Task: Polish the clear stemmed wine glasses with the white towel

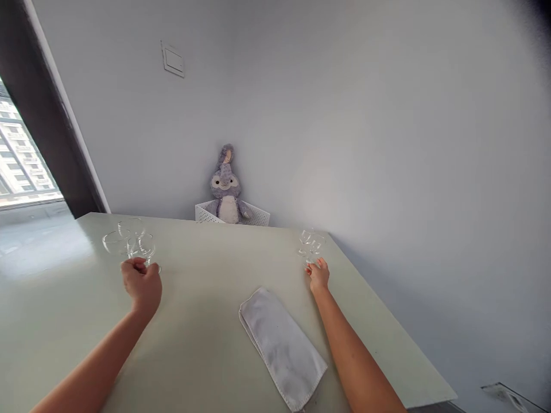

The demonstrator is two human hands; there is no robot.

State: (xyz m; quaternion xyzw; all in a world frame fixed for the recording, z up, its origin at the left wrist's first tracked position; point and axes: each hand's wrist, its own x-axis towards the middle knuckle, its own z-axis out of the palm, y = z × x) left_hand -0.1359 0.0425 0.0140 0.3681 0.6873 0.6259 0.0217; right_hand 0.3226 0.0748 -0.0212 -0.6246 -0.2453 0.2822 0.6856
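Two hands (143, 284) (319, 275), L+R, @ glasses (141, 246) (314, 246)

The left forearm (97, 358), at the lower left of the frame, and the right forearm (355, 350), at the lower right, are bare from the picture's bottom edge up to the wrists, both smooth in outline and narrowing evenly toward the wrist. The left hand (142, 282) is bare too, with a rounded back and a broad base at the thumb, and looks larger in view than the bare, slim right hand (319, 276), whose fingernails are too small to make out.
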